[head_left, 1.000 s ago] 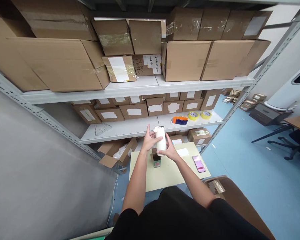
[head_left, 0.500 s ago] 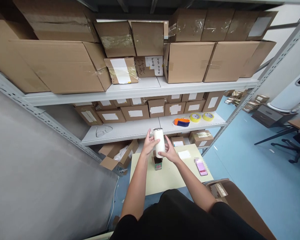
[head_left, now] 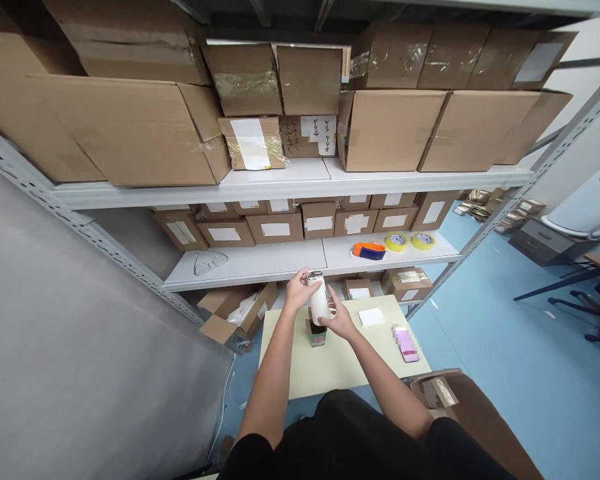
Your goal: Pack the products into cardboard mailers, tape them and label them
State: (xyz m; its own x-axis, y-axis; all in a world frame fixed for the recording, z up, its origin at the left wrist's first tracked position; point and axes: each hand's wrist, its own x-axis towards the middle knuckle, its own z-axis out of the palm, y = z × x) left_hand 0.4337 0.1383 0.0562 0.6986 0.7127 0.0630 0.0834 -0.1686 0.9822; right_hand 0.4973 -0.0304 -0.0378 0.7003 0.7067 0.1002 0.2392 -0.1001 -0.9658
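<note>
A white tumbler (head_left: 319, 304) with a dark, shiny lid hangs slightly tilted over the small open box (head_left: 318, 339), a green one with a pink print. My left hand (head_left: 299, 291) grips the tumbler near its lid, thumb across the front. Low on its right side, my right hand (head_left: 340, 320) has its thumb against the base and its fingers curled partly behind. The tumbler's bottom end is at the box's opening; whether it is inside I cannot tell. Both stand out against the pale yellow table (head_left: 310, 377).
A white card (head_left: 371, 316) and a pink phone (head_left: 407, 345) lie on the table's right side. Shelves ahead carry cardboard boxes (head_left: 275, 228), yellow tape rolls (head_left: 397, 241), an orange-and-blue tape dispenser (head_left: 369, 251) and clear glasses (head_left: 210, 262). An open carton (head_left: 237, 313) stands left.
Both hands have lowered the tumbler toward the small box, and it leans a little more. The right fingers are somewhat more spread. The whole view has shifted slightly.
</note>
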